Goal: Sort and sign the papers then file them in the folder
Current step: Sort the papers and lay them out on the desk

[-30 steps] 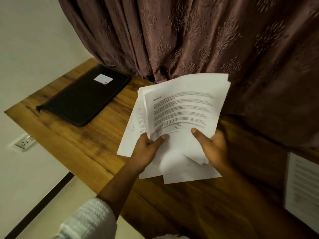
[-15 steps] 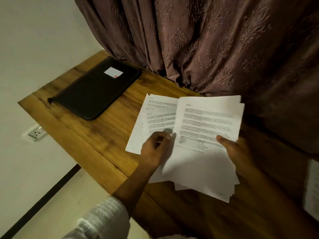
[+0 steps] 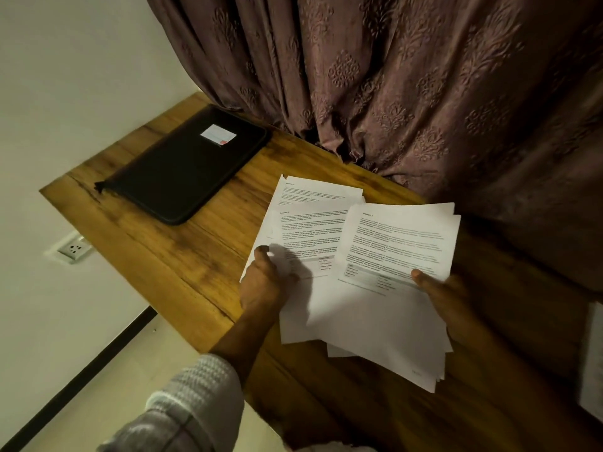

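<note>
Since the earlier frame the two lots of paper have been drawn further apart, exposing more print on the left one. The left hand grips the left sheets at their lower left corner with curled fingers. The right hand holds the right stack, thumb pressed on top and its fingers hidden beneath. The right stack overlaps the left sheets, and both are over the middle of the table; whether they rest on it cannot be told. All are white pages with a heading, blocks of text and a small grid lower down; the wording is too small to read. Several offset edges show under each lot, number uncertain. A knitted sleeve covers the left forearm. The black folder lies flat and closed at the table's far left corner, well apart from the papers, bearing a white label; its contents are hidden. Another printed sheet is cut off at the right edge. A patterned curtain hangs behind, and a wall socket sits below the table's left edge.
</note>
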